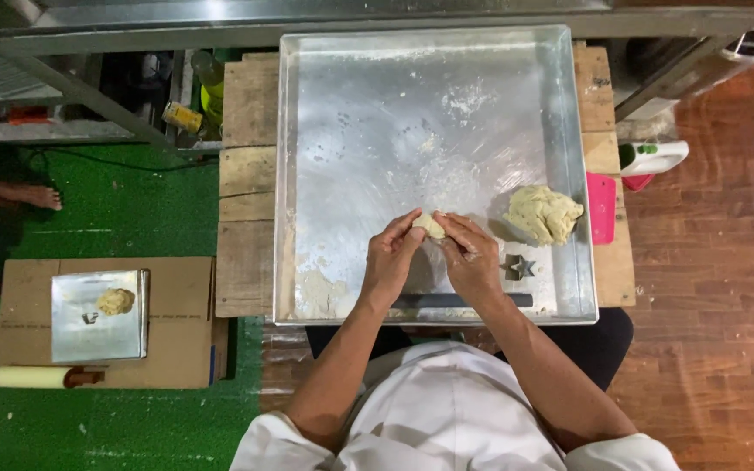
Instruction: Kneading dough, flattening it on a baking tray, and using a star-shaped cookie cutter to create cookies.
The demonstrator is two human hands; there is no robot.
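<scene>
My left hand (392,255) and my right hand (469,253) meet over the near part of a large metal tray (307,174). Between their fingertips they pinch a small pale piece of dough (429,226). A bigger lump of the same yellowish dough (543,214) lies on the tray to the right of my right hand. A small star-shaped metal cutter (517,267) rests just right of my right wrist. A dark flat bar (434,301) lies along the tray's near edge under my forearms. Flour dusts the tray.
The tray sits on a wooden pallet table (246,183). A pink scraper (601,208) and a white bottle (652,157) lie at its right edge. At the left, a cardboard box (181,296) carries a small metal tray with dough (115,302) and a rolling pin (32,377). A person's bare foot (37,197) shows far left.
</scene>
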